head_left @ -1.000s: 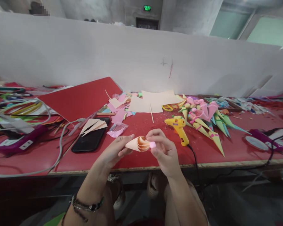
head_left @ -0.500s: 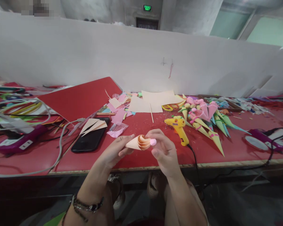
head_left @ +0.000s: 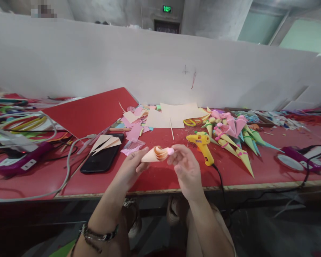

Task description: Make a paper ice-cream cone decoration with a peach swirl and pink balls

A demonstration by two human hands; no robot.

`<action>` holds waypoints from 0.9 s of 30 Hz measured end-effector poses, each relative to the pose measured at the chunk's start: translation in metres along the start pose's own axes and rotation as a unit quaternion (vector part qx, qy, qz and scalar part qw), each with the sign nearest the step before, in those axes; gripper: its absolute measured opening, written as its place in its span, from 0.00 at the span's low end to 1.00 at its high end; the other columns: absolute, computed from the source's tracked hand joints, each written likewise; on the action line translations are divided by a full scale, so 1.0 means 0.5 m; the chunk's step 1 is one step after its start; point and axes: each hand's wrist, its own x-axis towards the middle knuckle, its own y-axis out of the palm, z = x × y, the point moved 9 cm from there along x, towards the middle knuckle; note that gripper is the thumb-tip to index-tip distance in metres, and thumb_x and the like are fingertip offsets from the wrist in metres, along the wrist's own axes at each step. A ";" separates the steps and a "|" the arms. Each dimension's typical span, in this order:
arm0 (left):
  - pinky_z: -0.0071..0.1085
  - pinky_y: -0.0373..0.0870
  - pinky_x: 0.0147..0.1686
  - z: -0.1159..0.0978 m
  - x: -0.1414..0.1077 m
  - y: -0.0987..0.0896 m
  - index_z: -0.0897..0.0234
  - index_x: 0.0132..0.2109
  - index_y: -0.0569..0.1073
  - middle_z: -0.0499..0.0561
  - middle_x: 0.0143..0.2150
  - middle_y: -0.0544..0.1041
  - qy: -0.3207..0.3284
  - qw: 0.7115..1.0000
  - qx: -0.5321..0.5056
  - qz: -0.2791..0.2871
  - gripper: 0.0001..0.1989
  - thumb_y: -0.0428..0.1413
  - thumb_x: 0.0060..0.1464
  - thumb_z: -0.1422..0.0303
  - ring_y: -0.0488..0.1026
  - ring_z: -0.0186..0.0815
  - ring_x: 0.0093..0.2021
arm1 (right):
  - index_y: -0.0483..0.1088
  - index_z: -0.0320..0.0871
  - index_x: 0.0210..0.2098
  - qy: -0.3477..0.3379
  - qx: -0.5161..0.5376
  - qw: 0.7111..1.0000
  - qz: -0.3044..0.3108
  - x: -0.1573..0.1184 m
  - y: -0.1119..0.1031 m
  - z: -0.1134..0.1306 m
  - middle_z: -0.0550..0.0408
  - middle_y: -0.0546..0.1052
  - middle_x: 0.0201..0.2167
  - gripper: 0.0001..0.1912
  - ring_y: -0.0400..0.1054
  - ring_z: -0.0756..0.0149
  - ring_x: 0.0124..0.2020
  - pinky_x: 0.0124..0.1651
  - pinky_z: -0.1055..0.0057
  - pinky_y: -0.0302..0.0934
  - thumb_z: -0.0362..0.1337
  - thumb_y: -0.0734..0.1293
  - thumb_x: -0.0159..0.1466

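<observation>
Above the near part of the red table (head_left: 155, 182), a peach paper cone (head_left: 149, 156) is held near its pointed end in the grasp of the left hand (head_left: 130, 167), while the right hand (head_left: 187, 170) is held half-curled at the pink ball (head_left: 171, 151) by the cone's open end; whether the ball is gripped cannot be told. To the left, a black phone (head_left: 95, 164) is partly covered by peach paper pieces (head_left: 111, 143); to the right, a yellow glue gun (head_left: 203, 143) is seen, with pastel cones (head_left: 243, 159) heaped farther right. Beyond, peach sheets (head_left: 173, 113) are overlapped by a thin stick (head_left: 171, 128), backed at the far side by a white partition (head_left: 149, 64).
</observation>
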 end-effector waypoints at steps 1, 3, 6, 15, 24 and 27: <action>0.23 0.49 0.18 -0.006 0.002 -0.010 0.64 0.13 0.53 0.40 0.09 0.49 0.020 0.999 0.012 -0.028 0.25 0.53 0.47 0.57 0.47 0.22 0.14 | 0.68 0.50 0.42 0.007 -0.005 1.000 -0.015 0.000 -0.006 -0.004 0.57 0.67 0.34 0.16 0.61 0.71 0.30 0.35 0.71 0.61 0.42 0.67 0.54; 0.23 0.47 0.17 -0.016 0.002 -0.024 0.65 0.13 0.56 0.41 0.10 0.53 0.055 0.995 0.037 -0.069 0.23 0.52 0.48 0.57 0.47 0.22 0.15 | 0.68 0.48 0.41 0.022 -0.021 0.998 -0.048 -0.001 -0.018 -0.011 0.57 0.69 0.31 0.15 0.62 0.71 0.29 0.34 0.72 0.60 0.41 0.67 0.54; 0.24 0.47 0.18 -0.033 -0.003 -0.027 0.65 0.14 0.57 0.42 0.10 0.54 0.096 0.989 0.069 -0.087 0.22 0.51 0.49 0.59 0.48 0.24 0.15 | 0.69 0.47 0.38 0.035 -0.017 0.996 -0.077 -0.002 -0.029 -0.018 0.58 0.70 0.30 0.11 0.62 0.72 0.29 0.32 0.74 0.60 0.39 0.67 0.54; 0.26 0.49 0.19 -0.074 -0.025 -0.006 0.64 0.13 0.58 0.43 0.10 0.55 0.164 0.970 0.143 -0.106 0.22 0.50 0.51 0.63 0.51 0.26 0.15 | 0.69 0.45 0.29 0.068 0.001 0.984 -0.162 -0.005 -0.060 -0.036 0.60 0.69 0.28 0.05 0.63 0.74 0.31 0.37 0.74 0.59 0.38 0.68 0.53; 0.26 0.53 0.21 -0.086 -0.033 -0.007 0.64 0.13 0.60 0.43 0.11 0.58 0.185 0.961 0.164 -0.121 0.21 0.49 0.51 0.65 0.54 0.26 0.16 | 0.69 0.44 0.30 0.078 -0.008 0.983 -0.165 -0.005 -0.058 -0.034 0.58 0.70 0.29 0.08 0.64 0.72 0.31 0.37 0.72 0.60 0.40 0.68 0.53; 0.25 0.53 0.21 -0.081 -0.030 -0.007 0.64 0.18 0.67 0.43 0.11 0.58 0.176 0.965 0.153 -0.117 0.16 0.49 0.50 0.64 0.55 0.27 0.16 | 0.69 0.44 0.29 0.069 -0.010 0.983 -0.172 -0.005 -0.062 -0.032 0.58 0.69 0.29 0.07 0.63 0.72 0.31 0.38 0.71 0.60 0.40 0.68 0.53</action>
